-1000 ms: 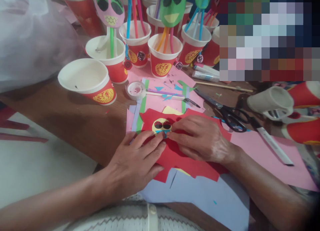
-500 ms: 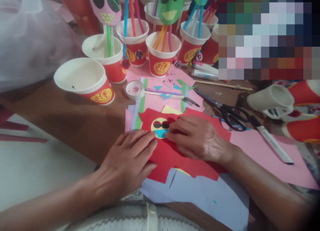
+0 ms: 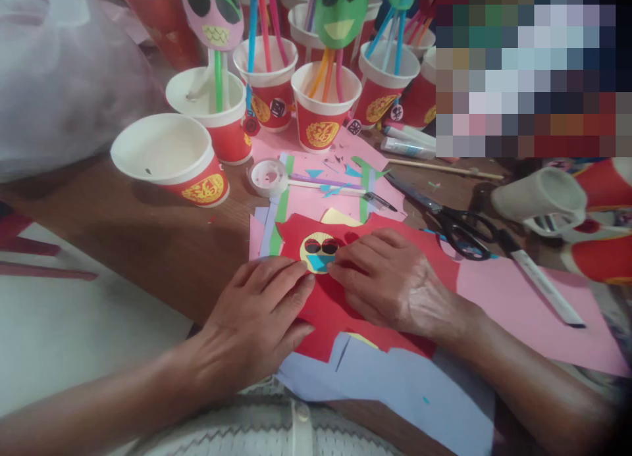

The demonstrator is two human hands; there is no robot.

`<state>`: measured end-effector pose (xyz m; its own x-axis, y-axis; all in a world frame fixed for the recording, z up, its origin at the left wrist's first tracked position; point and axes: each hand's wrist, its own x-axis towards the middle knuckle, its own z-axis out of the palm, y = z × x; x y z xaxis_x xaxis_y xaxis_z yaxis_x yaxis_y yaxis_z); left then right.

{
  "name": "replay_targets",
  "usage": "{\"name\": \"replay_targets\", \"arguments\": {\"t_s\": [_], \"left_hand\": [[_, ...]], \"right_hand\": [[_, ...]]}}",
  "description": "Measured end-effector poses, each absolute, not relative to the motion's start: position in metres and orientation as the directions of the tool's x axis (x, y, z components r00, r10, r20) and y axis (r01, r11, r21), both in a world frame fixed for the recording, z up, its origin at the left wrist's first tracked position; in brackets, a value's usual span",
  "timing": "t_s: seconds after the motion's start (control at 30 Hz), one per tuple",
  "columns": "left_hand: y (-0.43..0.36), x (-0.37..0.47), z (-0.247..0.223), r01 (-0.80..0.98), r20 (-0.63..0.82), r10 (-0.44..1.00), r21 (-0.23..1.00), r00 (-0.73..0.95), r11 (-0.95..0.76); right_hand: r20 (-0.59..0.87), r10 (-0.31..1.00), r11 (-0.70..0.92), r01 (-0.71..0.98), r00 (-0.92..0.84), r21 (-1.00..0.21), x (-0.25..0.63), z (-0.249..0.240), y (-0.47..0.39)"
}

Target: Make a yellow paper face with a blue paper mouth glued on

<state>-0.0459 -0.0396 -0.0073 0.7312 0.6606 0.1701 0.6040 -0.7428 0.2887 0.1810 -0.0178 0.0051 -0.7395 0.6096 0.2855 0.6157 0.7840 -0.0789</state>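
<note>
A small round yellow paper face point(image 3: 319, 245) with black eyes and a blue mouth piece lies on red paper point(image 3: 316, 318). My left hand point(image 3: 261, 311) rests flat on the red paper, its fingertips at the lower left edge of the face and its fingers spread a little. From the right, my right hand point(image 3: 390, 281) bends over the paper, fingers curled together, fingertips at the face's right edge and the blue mouth. What its fingertips may hold is hidden. Lilac paper point(image 3: 395, 383) lies under the red sheet.
Red and white cups point(image 3: 205, 186), some with straws and paper faces, stand at the back. Black scissors point(image 3: 457, 229), a marker point(image 3: 548, 288), a tape roll point(image 3: 268, 177) and a mug point(image 3: 540, 199) lie around the papers. A plastic bag point(image 3: 64, 81) is at the left.
The whole view has shifted slightly, so things appear a little further right. Both hands keep almost the same place at the yellow face.
</note>
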Motion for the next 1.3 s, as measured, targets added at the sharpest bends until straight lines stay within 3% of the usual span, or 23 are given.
{"name": "replay_targets", "arguments": {"t_s": [0.8,0.93,1.03,1.13,1.3], "left_hand": [[-0.040,-0.046,-0.007,0.598,0.169,0.660,0.306,0.732,-0.741],[-0.036,-0.050,-0.002,0.555,0.180,0.661,0.410,0.729,-0.724],[-0.028,-0.055,0.004,0.503,0.265,0.687,0.514,0.676,-0.694],[-0.017,-0.053,0.005,0.524,0.313,0.682,0.458,0.661,-0.718],[-0.001,-0.039,0.000,0.550,0.183,0.649,0.393,0.738,-0.737]], "right_hand": [[0.323,0.575,0.806,0.589,-0.751,-0.065,0.181,0.003,-0.016],[0.316,0.577,0.807,0.585,-0.753,-0.082,0.181,0.001,-0.015],[0.311,0.581,0.807,0.581,-0.753,-0.101,0.182,-0.002,-0.014],[0.327,0.581,0.808,0.575,-0.745,-0.126,0.183,-0.004,-0.014],[0.355,0.592,0.802,0.570,-0.723,-0.178,0.184,-0.010,-0.013]]}}
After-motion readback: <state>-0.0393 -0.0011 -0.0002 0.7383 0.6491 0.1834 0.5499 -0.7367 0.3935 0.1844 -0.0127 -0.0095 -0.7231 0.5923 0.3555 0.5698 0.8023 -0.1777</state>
